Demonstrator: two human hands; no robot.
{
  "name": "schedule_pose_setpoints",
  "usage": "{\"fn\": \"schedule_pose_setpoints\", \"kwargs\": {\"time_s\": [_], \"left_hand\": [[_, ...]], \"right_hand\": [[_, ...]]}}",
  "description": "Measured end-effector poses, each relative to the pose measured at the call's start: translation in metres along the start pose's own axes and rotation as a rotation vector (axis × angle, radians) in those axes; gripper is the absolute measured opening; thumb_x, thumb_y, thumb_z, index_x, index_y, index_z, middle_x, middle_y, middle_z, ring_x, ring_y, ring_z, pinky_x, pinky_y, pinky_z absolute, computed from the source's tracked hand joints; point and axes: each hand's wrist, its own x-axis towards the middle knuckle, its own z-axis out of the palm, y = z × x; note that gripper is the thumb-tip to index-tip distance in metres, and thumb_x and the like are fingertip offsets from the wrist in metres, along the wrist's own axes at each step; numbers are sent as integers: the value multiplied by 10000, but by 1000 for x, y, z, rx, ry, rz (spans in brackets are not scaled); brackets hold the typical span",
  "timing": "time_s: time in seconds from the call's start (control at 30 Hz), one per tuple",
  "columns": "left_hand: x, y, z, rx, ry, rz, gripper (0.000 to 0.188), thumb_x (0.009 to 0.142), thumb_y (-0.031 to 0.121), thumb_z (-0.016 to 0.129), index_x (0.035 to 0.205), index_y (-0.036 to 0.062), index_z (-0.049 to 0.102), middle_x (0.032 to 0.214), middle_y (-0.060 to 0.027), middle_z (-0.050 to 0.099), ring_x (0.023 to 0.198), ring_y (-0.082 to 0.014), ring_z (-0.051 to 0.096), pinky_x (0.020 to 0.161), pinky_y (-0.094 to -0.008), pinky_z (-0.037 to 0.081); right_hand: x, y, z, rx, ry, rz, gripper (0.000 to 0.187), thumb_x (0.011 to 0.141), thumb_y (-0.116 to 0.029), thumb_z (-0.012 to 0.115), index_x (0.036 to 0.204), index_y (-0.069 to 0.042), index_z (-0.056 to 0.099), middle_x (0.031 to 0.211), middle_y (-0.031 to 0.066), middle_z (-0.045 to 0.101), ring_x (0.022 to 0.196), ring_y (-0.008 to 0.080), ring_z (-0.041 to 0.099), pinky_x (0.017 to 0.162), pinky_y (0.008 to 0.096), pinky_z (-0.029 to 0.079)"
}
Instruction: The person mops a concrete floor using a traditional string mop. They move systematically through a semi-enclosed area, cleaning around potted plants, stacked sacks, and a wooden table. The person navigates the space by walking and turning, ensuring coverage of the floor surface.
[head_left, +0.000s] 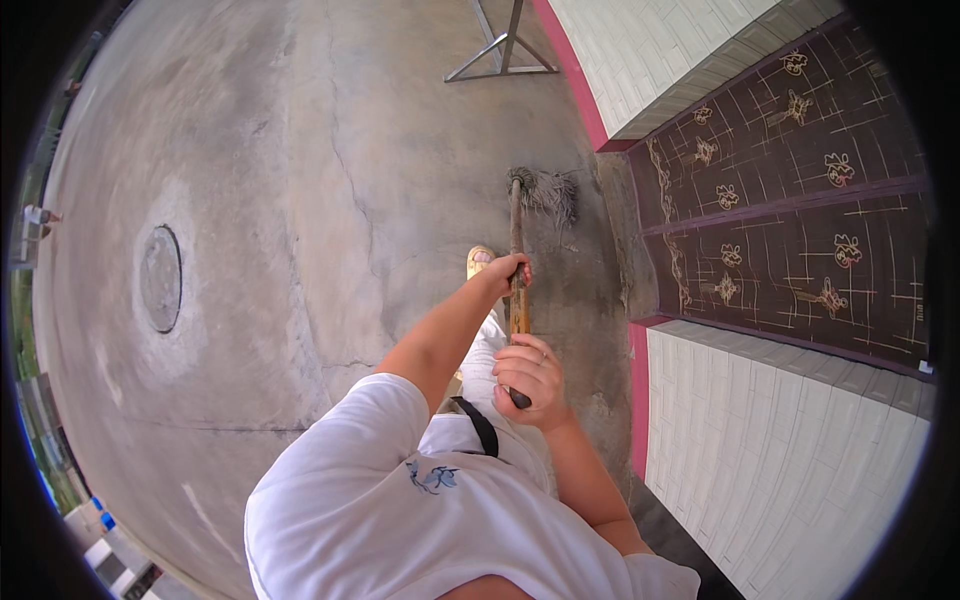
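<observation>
A string mop (550, 197) with a long wooden handle rests its grey, wet-looking strands on the concrete floor, ahead of me and slightly right. Farther down the shaft, my left hand (514, 271) is wrapped round the handle with that arm stretched forward. My right hand (531, 378) grips the handle near its dark top end, close to my waist, with the elbow bent. Between the two hands a yellowish stretch of the handle shows. Around the strands the floor looks darker and damp.
A patterned dark brown curtain (790, 190) hangs in a doorway at the right, between white tiled walls (780, 430) with a pink base strip. A metal stand (503, 60) is at the far end. A round cover (161, 278) lies in the floor at left. My sandalled foot (480, 262) is beside the handle.
</observation>
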Motion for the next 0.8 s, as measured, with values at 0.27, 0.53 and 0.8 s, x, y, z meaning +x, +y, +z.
{"fn": "schedule_pose_setpoints", "kwargs": {"time_s": [0.27,0.53,0.8], "left_hand": [[105,156,52,125,105,66,184,827,123,568,676,66,480,576,-31,490,521,-148,536,507,-289,510],[105,252,96,-120,72,187,155,802,106,529,669,54,471,597,-58,526,524,-168,552,518,-305,514],[49,344,22,-137,168,220,165,852,132,527,730,35,471,701,-107,558,581,-207,587,557,-338,539]], "right_hand": [[88,149,-28,-61,48,186,164,689,-176,545,764,-38,592,1011,126,629,1035,336,552,888,457,435],[211,219,-73,18,72,247,367,757,-295,495,835,50,594,962,220,623,957,376,597,841,412,475],[247,231,6,-14,217,613,471,814,-389,495,1038,17,577,887,153,584,715,222,592,630,285,486]]}}
